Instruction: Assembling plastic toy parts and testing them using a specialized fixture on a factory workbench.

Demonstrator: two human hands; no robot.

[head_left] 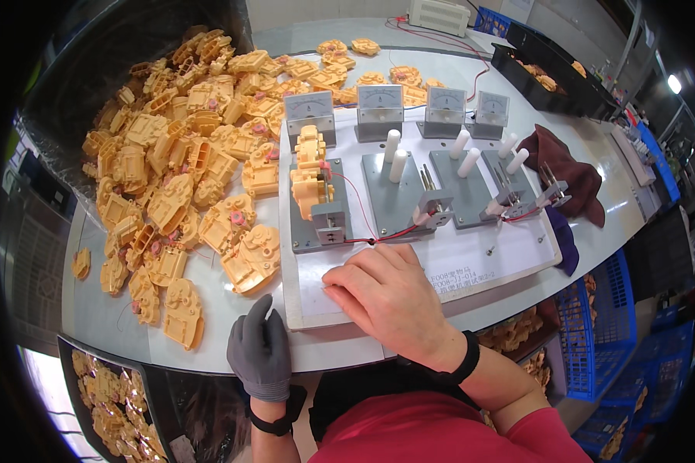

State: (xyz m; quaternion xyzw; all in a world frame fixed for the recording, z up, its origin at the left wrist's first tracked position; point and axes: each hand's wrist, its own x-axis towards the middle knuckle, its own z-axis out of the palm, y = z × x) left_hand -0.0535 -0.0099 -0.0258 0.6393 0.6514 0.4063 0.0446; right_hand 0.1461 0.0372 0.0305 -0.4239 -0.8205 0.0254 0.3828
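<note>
My right hand (390, 297), bare with a black wristband, rests low over the front of a white board (316, 301). Its fingers are bent and drawn together; whatever they hold, if anything, is hidden. My left hand (261, 347), in a grey glove, lies at the table's front edge beside the board's left corner. Its fingers point forward, loosely extended, with nothing seen in them. On the leftmost grey test fixture (340, 235) sits a yellow plastic housing (309, 189). Another grey fixture (382, 197) to its right carries white pegs without a housing. Loose yellow housings (252, 258) lie nearest my left hand.
Analog meters (380, 104) stand along the board's rear. A large heap of yellow housings (170, 139) spills from a black-lined container (77, 85) at left. A dark red cloth (567, 170) lies at right. Blue crates (602, 324) stand below the table, right.
</note>
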